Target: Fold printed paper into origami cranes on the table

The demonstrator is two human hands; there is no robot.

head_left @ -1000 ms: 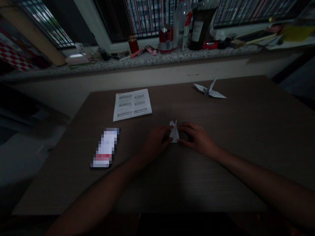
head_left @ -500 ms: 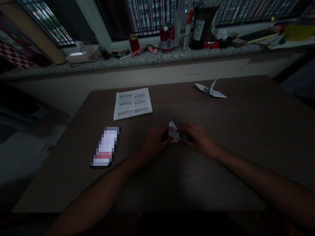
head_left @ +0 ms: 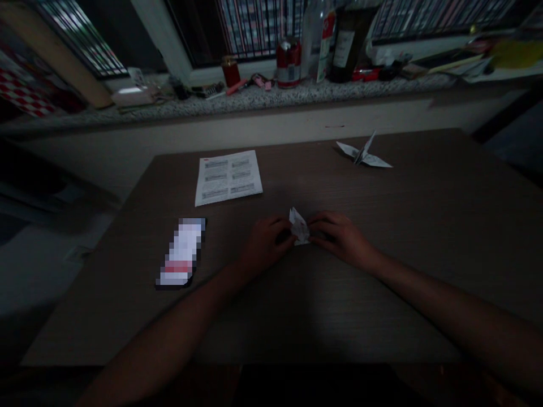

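A small piece of folded paper [head_left: 300,227], white with print on it, lies between my hands at the middle of the table. Its pointed tips face away from me. My left hand [head_left: 270,240] pinches its left side, thumb near the lower edge and fingers higher up. At the right edge, the fingertips and thumb of my right hand [head_left: 337,234] close on the paper too. The fingertips partly hide its edges, and the dim light blurs the folds.
On the brown table [head_left: 403,254] lie a printed sheet [head_left: 229,177] at the back left, a phone [head_left: 181,251] with a blurred screen, and a folded paper crane [head_left: 363,154] at the back right. A red can [head_left: 289,62] and bottles [head_left: 343,48] line the windowsill.
The folded paper's upper layer has shifted, so it now shows a smoother, leaf-like face with its tips slightly further left. Both hands stay almost in place.
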